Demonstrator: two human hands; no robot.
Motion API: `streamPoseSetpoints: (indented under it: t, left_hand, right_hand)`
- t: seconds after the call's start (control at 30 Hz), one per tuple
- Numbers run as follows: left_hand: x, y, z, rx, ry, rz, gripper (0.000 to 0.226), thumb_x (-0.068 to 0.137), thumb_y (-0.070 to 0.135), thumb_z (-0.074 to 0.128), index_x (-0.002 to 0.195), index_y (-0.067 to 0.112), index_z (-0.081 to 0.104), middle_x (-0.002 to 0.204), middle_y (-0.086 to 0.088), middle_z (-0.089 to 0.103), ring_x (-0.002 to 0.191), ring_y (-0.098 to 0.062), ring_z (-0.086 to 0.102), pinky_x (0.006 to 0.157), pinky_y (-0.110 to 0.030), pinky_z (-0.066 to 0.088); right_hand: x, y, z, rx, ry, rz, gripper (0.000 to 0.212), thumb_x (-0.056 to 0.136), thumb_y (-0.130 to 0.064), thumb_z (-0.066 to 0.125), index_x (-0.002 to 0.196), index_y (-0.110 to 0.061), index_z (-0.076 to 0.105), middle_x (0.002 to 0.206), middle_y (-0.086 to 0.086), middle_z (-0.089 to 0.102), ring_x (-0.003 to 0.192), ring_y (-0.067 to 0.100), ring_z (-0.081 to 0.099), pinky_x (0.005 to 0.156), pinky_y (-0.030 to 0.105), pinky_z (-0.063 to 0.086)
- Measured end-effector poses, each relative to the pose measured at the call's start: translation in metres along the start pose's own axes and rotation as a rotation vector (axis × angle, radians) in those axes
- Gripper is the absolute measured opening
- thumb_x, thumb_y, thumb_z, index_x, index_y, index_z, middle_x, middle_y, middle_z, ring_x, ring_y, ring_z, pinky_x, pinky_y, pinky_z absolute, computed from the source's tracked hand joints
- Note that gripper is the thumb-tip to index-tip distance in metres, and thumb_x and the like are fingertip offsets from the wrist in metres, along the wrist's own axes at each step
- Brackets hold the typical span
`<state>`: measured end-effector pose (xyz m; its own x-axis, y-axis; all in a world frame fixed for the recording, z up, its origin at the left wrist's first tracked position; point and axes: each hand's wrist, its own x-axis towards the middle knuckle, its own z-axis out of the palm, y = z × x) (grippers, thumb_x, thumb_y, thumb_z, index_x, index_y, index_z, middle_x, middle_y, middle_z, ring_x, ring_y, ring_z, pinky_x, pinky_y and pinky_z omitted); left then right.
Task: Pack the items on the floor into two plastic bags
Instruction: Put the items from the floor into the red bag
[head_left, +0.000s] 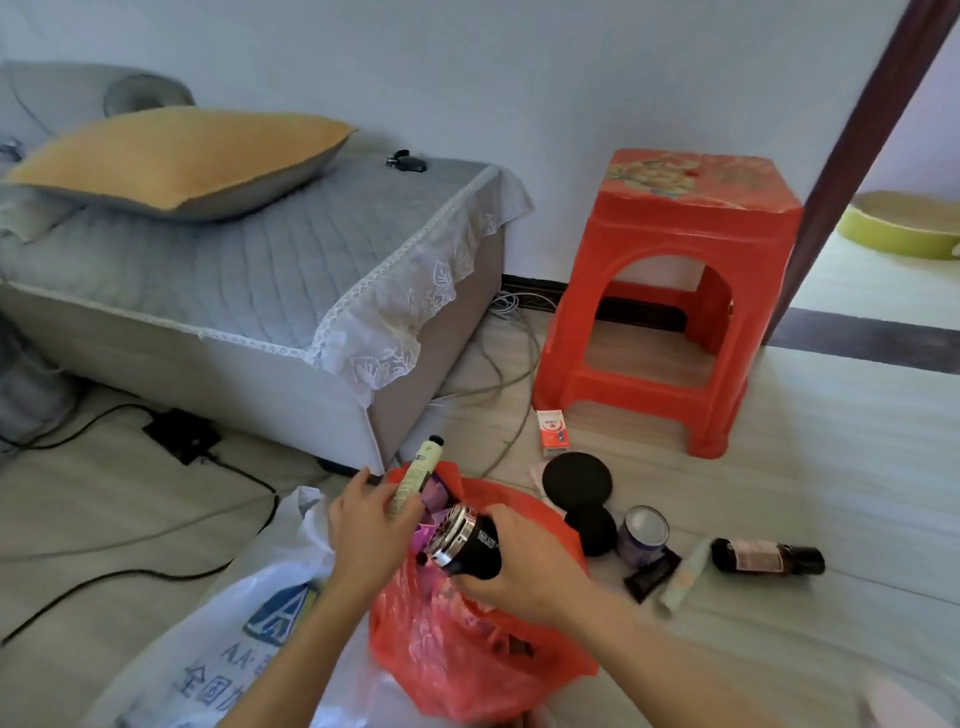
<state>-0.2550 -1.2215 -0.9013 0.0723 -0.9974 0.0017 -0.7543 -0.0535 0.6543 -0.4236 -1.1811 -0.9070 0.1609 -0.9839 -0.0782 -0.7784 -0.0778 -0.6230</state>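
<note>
Over the mouth of the red plastic bag (467, 623), both hands are loaded. The right hand (524, 566) has its fingers curled around a black jar (470, 545) with a silver band, held tilted just above the bag's opening. The left hand (371, 530) grips a pale tube (415, 480) that stands up at the bag's far rim. Left of the red bag lies a white plastic bag (228, 623), flat on the floor. Right of the red bag more items wait: a black round lid (576, 478), a small tin (644, 532), a brown bottle (763, 556), a slim pale tube (685, 577), and further off a small red and white box (553, 431). The jar looks heavy for thin plastic, so it is best lowered to the bottom rather than dropped, while the left hand keeps the rim spread open.
</note>
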Motion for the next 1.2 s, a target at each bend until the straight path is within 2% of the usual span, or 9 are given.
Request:
streamPoseSetpoints:
  t: [0.07, 0.13, 0.27, 0.53, 0.7, 0.77, 0.97, 1.13, 1.2]
  left_hand:
    - [0.006, -0.008, 0.013, -0.114, -0.002, -0.024, 0.028, 0.082, 0.041, 0.048, 0.081, 0.021, 0.067, 0.115, -0.013, 0.055, 0.113, -0.033, 0.049, 0.086, -0.035, 0.040]
    - [0.007, -0.017, 0.027, -0.138, -0.041, 0.019, 0.015, 0.086, 0.026, 0.057, 0.087, 0.017, 0.068, 0.106, -0.007, 0.054, 0.091, -0.023, 0.053, 0.068, -0.024, 0.040]
    - [-0.006, -0.038, 0.042, 0.102, -0.034, 0.077, 0.040, 0.082, 0.039, 0.051, 0.110, 0.015, 0.064, 0.100, -0.005, 0.056, 0.091, -0.025, 0.056, 0.082, -0.040, 0.045]
    - [-0.022, -0.069, 0.034, 0.367, 0.007, 0.117, 0.022, 0.066, 0.023, 0.081, 0.085, 0.017, 0.073, 0.074, -0.003, 0.055, 0.063, -0.025, 0.057, 0.064, -0.037, 0.046]
    - [-0.029, -0.066, 0.028, 0.186, -0.021, 0.072, 0.014, 0.082, 0.022, 0.068, 0.095, 0.018, 0.070, 0.083, 0.005, 0.044, 0.072, -0.016, 0.049, 0.074, -0.034, 0.046]
    - [-0.033, -0.064, 0.026, 0.041, -0.025, 0.094, 0.012, 0.085, 0.015, 0.062, 0.095, 0.018, 0.068, 0.082, 0.010, 0.044, 0.074, -0.011, 0.051, 0.069, -0.023, 0.043]
    - [-0.043, -0.047, 0.018, -0.268, 0.033, -0.045, 0.040, 0.088, 0.012, 0.058, 0.116, 0.031, 0.039, 0.078, 0.006, 0.056, 0.072, -0.005, 0.057, 0.060, -0.016, 0.039]
    - [-0.038, -0.041, 0.012, -0.124, -0.160, -0.215, 0.013, 0.088, 0.030, 0.059, 0.094, 0.019, 0.061, 0.079, 0.007, 0.061, 0.084, -0.017, 0.061, 0.060, -0.021, 0.041]
    - [-0.035, -0.034, 0.004, -0.219, -0.153, -0.267, 0.015, 0.087, 0.032, 0.059, 0.086, 0.018, 0.064, 0.078, 0.005, 0.063, 0.081, -0.017, 0.061, 0.062, -0.025, 0.044]
  right_hand:
    - [0.003, 0.007, 0.014, 0.044, -0.018, 0.080, 0.045, 0.069, -0.053, 0.062, 0.098, -0.023, 0.046, 0.091, -0.007, 0.054, 0.079, 0.015, 0.054, 0.059, 0.026, 0.038]
    - [0.001, 0.015, 0.028, 0.032, -0.031, 0.137, 0.054, 0.067, -0.063, 0.055, 0.101, -0.023, 0.043, 0.095, -0.006, 0.050, 0.083, 0.018, 0.053, 0.063, 0.028, 0.040]
    - [-0.001, 0.031, 0.039, -0.105, -0.034, 0.179, 0.066, 0.066, -0.068, 0.050, 0.109, -0.020, 0.041, 0.099, -0.005, 0.041, 0.085, 0.016, 0.046, 0.065, 0.028, 0.036]
    - [0.028, 0.027, 0.059, -0.252, -0.030, 0.209, 0.067, 0.078, -0.062, 0.053, 0.119, -0.011, 0.041, 0.122, 0.006, 0.048, 0.114, 0.028, 0.044, 0.093, 0.036, 0.036]
    - [0.035, 0.016, 0.073, -0.168, 0.037, 0.180, 0.058, 0.086, -0.049, 0.053, 0.126, -0.010, 0.041, 0.125, 0.007, 0.046, 0.116, 0.026, 0.040, 0.098, 0.031, 0.029]
    - [0.033, 0.015, 0.074, -0.014, 0.083, 0.194, 0.054, 0.087, -0.044, 0.055, 0.127, -0.011, 0.043, 0.126, 0.006, 0.045, 0.118, 0.023, 0.038, 0.098, 0.028, 0.028]
    - [0.005, 0.029, 0.062, 0.029, 0.084, 0.088, 0.038, 0.090, -0.031, 0.056, 0.123, -0.015, 0.050, 0.119, -0.001, 0.050, 0.114, 0.014, 0.042, 0.094, 0.019, 0.030]
    - [-0.001, 0.030, 0.030, 0.379, 0.325, 0.368, 0.008, 0.085, -0.013, 0.062, 0.091, -0.017, 0.067, 0.086, -0.006, 0.063, 0.079, 0.004, 0.055, 0.069, 0.004, 0.037]
    - [-0.001, 0.028, 0.012, 0.596, 0.341, 0.439, 0.011, 0.085, -0.008, 0.062, 0.080, -0.018, 0.064, 0.080, -0.001, 0.063, 0.075, 0.011, 0.060, 0.075, 0.013, 0.047]
